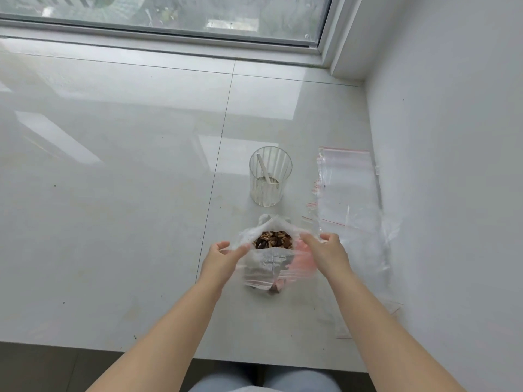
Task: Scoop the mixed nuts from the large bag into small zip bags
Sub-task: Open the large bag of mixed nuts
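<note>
The large clear bag [267, 265] stands upright on the pale sill, its mouth spread wide, showing brown mixed nuts [273, 239] inside. My left hand [222, 257] pinches the left edge of the bag's mouth. My right hand [325, 251] pinches the right edge. Behind the bag stands a ribbed clear glass [270, 176] with a white spoon [264, 169] leaning in it. Several flat small zip bags [346, 188] with red seal lines lie to the right of the glass, next to the wall.
A white wall [452, 165] rises close on the right. The window frame [169, 35] runs along the back. The sill's front edge [141, 349] is near my body, with my knees below it. Another flat clear bag [368, 312] lies under my right forearm.
</note>
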